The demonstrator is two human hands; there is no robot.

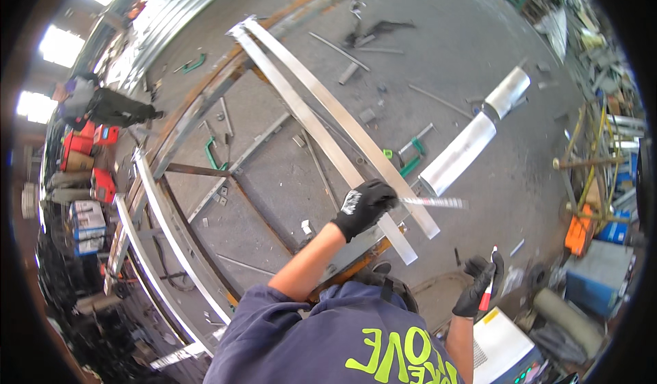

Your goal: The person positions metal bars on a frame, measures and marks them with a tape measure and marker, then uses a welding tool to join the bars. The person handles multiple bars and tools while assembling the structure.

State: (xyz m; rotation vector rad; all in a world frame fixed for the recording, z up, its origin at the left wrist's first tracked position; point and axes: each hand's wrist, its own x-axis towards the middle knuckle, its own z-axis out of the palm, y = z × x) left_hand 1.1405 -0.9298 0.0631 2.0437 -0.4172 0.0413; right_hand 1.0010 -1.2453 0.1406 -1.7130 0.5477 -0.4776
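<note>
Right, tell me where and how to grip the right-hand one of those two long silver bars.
Probably at its near end, across the width, from the right. The silver bar is long and flat, and that end lies exposed, clear of the pale strip in the left hand. The right hand is on that side, but holds a marker.

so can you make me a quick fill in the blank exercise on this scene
1. The left hand wears a glove coloured ____.
2. The red-and-white marker is in the person's ____ hand.
3. Clamp-like tools on the floor have bodies coloured ____.
4. The other person appears near the picture's ____ side.

Missing words: black; right; green; left
</note>
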